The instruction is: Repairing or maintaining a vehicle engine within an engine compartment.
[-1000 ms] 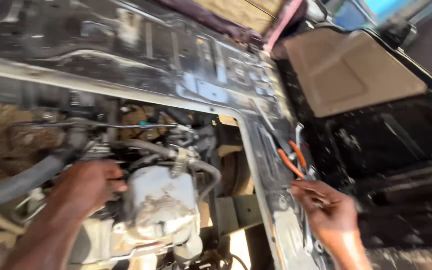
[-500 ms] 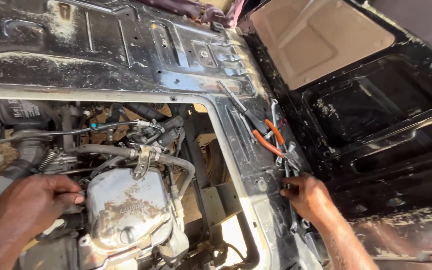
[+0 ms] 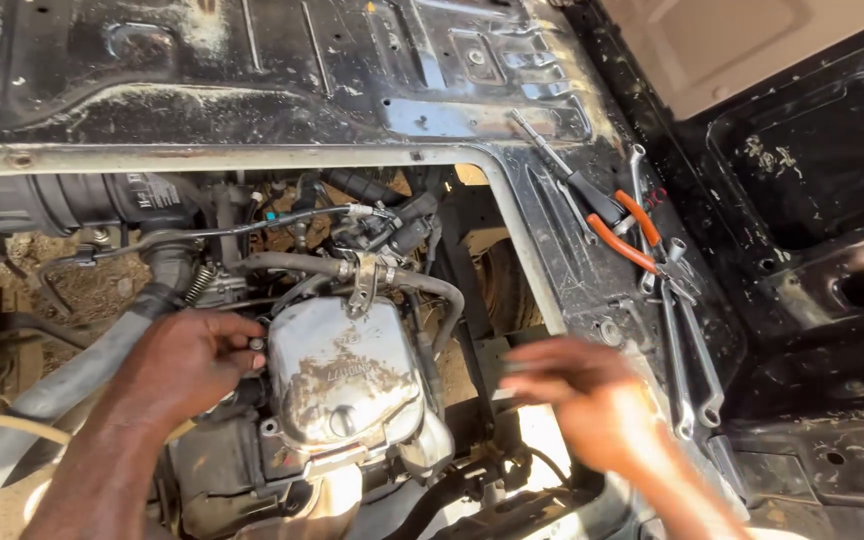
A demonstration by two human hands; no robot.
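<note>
Two hands of mine are down in an open engine bay, and I look at them from above. Far on the left, a thick grey hose (image 3: 47,390) runs up past my arm toward a black round air pipe (image 3: 62,200). My left hand (image 3: 187,360) is next. Its fingers curl in and pinch something small at the left edge of the shiny metal engine cover (image 3: 342,375). I cannot tell what the small thing is. The cover is dirty and sits in the middle of the bay, just beside that hand. A thin black hose (image 3: 392,275) bends over the top of it. My right hand (image 3: 587,395) is to the right of the cover, near the edge of the black metal floor panel (image 3: 252,70). It is blurry, so I cannot tell if it is open or closed. Farther right, some tools lie on the panel: a screwdriver (image 3: 562,170), pliers with orange handles (image 3: 632,235), and long silver wrenches (image 3: 687,350).
</note>
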